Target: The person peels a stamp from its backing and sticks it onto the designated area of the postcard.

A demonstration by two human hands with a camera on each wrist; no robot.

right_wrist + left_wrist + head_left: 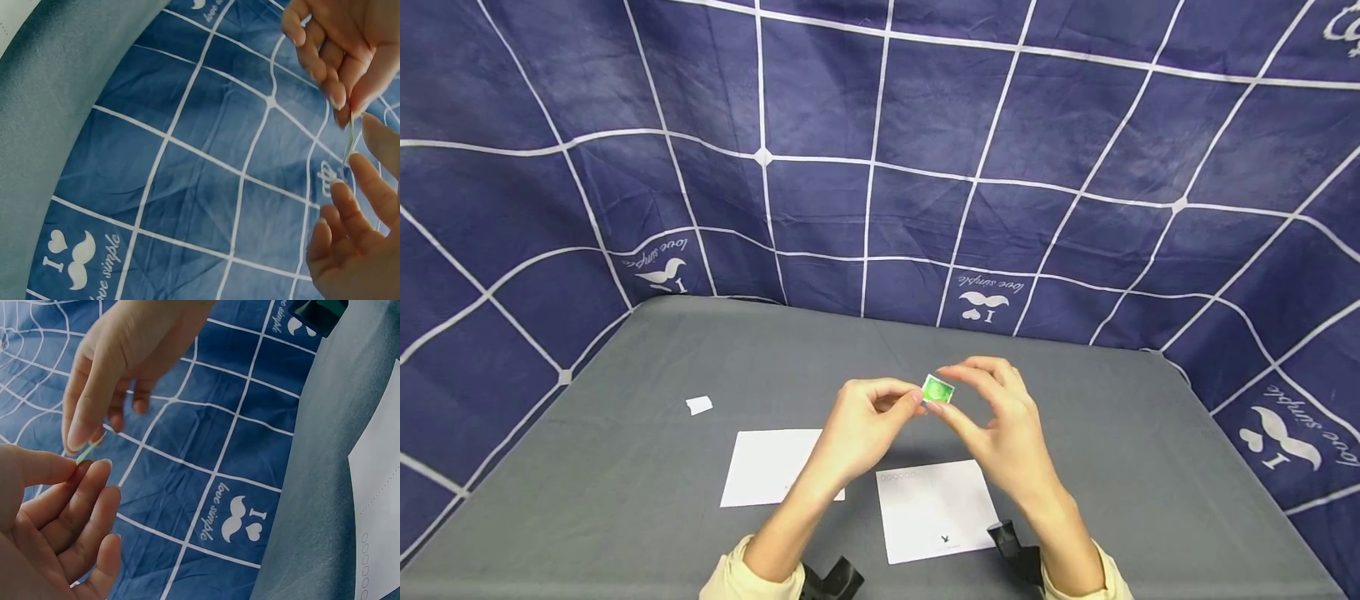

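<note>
A small green stamp (pixel 937 390) with a white border is held up above the table between both hands. My left hand (pixel 861 429) pinches its left edge between thumb and index finger. From the other side, my right hand (pixel 1011 429) holds it with the thumb at the lower edge and the index finger near the top. In the left wrist view the stamp (pixel 89 452) appears edge-on as a thin strip. The right wrist view also shows the stamp (pixel 350 140) edge-on between the two hands' fingertips.
Two white envelopes lie on the grey tabletop (pixel 1112 467): a left envelope (pixel 763 467), partly hidden by the left forearm, and a right envelope (pixel 932 508) with printed boxes. A small white paper piece (pixel 698 405) is farther left. Blue checked cloth (pixel 820 208) hangs around the table.
</note>
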